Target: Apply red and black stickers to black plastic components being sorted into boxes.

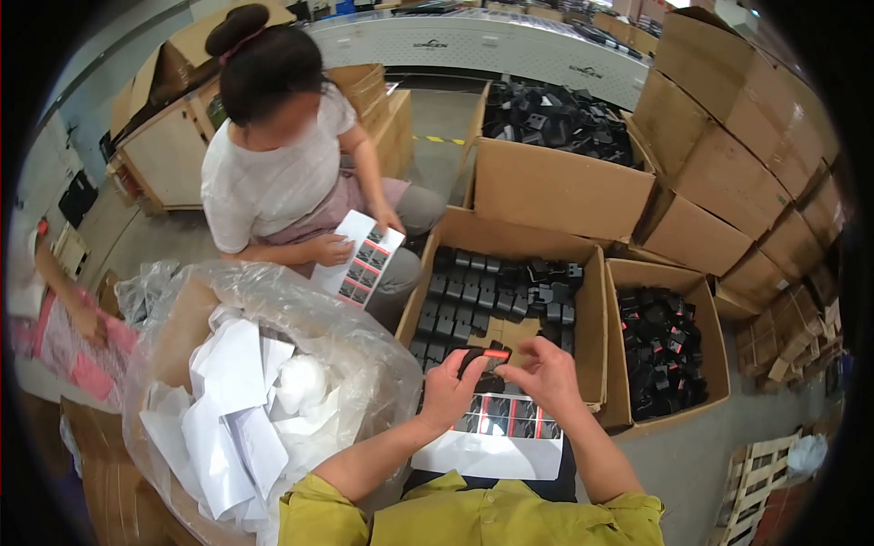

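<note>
My left hand (446, 391) is closed on a small black plastic part (471, 358), held up over my lap. A red and black sticker (497, 353) shows on the side of the part facing my right hand. My right hand (550, 373) is close beside it, thumb and fingertips pinched together; whatever lies between them is too small to make out. Across my lap lies a white sheet (496, 455) with rows of red and black stickers, partly hidden by my hands. Just beyond, an open carton (594, 350) holds stacked rows of black parts (455, 296).
On the right stands a carton (719, 382) of loose black parts with red marks. A plastic-lined box (164, 364) of white paper sits at left. Across from me, a seated person (282, 173) holds another sticker sheet (360, 264). Tall stacked cartons (728, 118) rise at far right.
</note>
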`<state>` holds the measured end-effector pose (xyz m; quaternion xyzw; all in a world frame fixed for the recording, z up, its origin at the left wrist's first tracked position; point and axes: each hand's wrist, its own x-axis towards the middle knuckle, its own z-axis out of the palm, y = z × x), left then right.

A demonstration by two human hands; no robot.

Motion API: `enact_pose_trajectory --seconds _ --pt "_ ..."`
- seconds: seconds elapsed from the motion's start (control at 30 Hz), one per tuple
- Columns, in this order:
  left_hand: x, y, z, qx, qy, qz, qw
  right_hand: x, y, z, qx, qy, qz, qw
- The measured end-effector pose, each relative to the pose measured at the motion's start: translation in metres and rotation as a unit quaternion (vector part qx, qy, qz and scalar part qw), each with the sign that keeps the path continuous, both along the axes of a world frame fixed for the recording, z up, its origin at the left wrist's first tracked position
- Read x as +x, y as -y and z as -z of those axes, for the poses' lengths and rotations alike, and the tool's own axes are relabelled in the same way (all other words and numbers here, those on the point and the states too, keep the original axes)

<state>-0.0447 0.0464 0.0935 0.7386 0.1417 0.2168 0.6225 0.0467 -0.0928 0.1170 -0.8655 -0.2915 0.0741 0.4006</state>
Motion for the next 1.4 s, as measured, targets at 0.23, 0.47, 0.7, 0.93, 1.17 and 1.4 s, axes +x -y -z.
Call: enact_pose_trajectory --seconds 0.23,0.47,0.7,0.93,1.17,1.4 --pt "0.004 0.001 0.005 -0.097 -0.025 0.060 0.993 -0.020 0.000 0.031 0.185 -0.324 -0.051 0.926" --pt "0.004 0.017 0.024 -0.096 -0.085 0.163 0.978 -0.031 0.039 0.052 0.274 -0.320 -0.053 0.905" --pt "0.009 0.016 0.029 -0.044 -0.055 0.124 0.990 0.040 0.143 0.058 0.326 -0.398 0.232 0.826" --pt "0.009 0.019 0.042 0.104 -0.113 0.101 0.983 0.052 0.174 0.086 0.290 -0.324 0.243 0.867" --pt "0.000 0.010 0.073 0.230 -0.145 0.115 0.955 0.016 0.069 0.099 -0.100 0.000 -0.104 0.990" --pt "0.003 0.008 0.062 0.220 -0.149 0.074 0.961 0.014 0.059 0.112 -0.051 -0.176 -0.189 0.965"
